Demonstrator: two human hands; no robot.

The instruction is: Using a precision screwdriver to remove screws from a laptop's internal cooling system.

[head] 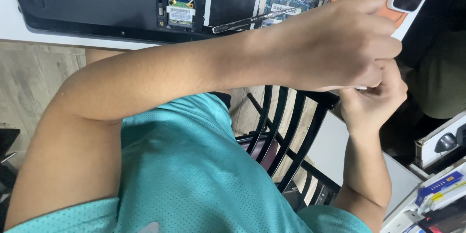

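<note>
1. The left hand (340,44) reaches across the body to the right side of the view. Its fingers are curled shut, with the knuckles facing the camera.
2. The right hand (371,99) comes up from below and meets it, fingers folded tight against the left fingertips.
3. A small pale piece (361,87) shows as a thin sliver where the two hands meet. It seems to be nipped by the fingertips of both, but what it is cannot be made out.
4. The visible edge of the sliver runs roughly side to side. Most of it is hidden, so its facing cannot be told.
5. This looks like close fingertip work on the piece, held above a black chair (286,131). Further handling likely calls for a steady, light pinch.
6. Beyond the hands, on a white table (14,27), an open laptop (97,5) lies underside up with its boards bared. A slim metal tool (257,19) rests across it.
</note>
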